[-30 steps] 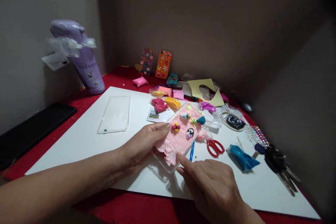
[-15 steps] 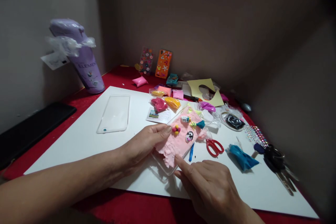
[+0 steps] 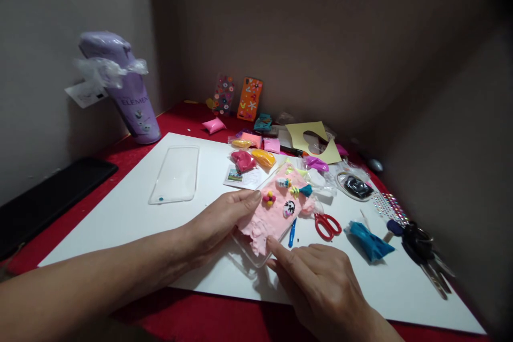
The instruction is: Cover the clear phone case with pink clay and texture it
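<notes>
While clamping clear phone case in left hand, touching pink clay with loosely parted right hand — showing flower and eye placed, apparently lacking clay at lower end.

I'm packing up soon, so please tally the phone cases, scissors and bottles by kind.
Pink-coated case, in the left hand: 1
Clear case, lying flat: 1
Decorated cases at the back: 2
Red scissors: 1
Purple bottle: 1
Total: 6

Our red tabletop carries a white board. At left we see a black slab and, farther, a purple bottle.
</notes>
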`<state>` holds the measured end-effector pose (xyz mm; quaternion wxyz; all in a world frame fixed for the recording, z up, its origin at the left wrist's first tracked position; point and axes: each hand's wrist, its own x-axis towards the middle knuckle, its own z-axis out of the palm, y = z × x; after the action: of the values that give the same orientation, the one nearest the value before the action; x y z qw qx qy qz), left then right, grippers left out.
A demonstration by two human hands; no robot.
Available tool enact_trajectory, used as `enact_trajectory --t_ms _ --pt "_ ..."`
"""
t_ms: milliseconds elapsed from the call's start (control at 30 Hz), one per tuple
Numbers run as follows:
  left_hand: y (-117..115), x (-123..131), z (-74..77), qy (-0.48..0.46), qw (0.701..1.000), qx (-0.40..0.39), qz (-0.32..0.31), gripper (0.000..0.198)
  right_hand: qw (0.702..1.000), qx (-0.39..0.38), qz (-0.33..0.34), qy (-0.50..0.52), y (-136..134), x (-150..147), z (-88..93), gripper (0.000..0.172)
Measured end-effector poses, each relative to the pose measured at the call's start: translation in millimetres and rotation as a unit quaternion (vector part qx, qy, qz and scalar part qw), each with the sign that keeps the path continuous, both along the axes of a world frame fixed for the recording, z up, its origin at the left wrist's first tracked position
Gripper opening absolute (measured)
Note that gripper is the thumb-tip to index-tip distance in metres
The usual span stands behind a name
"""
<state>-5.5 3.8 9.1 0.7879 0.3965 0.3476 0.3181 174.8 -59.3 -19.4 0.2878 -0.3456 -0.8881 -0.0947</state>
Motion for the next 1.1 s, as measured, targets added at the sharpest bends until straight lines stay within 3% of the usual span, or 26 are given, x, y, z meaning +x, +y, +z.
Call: enact_trajectory --t_ms 433,600,767,1000,1100 --pt "-1 -1 4.1 -0.028 0.998 -0.020 0.045 0.037 0.999 0.022 -0.022 0.025 0 0 -0.4 0.033" --pt "0 0 1.2 -0.049 0.998 -0.006 0.044 0.033 0.992 -0.040 -0.005 0.123 0 -1 4.3 0.031" --pt "0 -2 -0.6 -0.092 0.995 -0.002 0.049 0.030 0.960 -0.134 -0.022 0.247 0 -3 10.6 0.025" --pt "-1 -1 2.3 -0.093 0.994 -0.002 0.050 0.027 0.942 -0.146 -0.039 0.301 -5 -4 17.5 0.025" --pt "0 -1 2.3 -0.097 0.994 0.002 0.049 0.027 0.948 -0.125 -0.032 0.292 -3 -1 13.7 0.027"
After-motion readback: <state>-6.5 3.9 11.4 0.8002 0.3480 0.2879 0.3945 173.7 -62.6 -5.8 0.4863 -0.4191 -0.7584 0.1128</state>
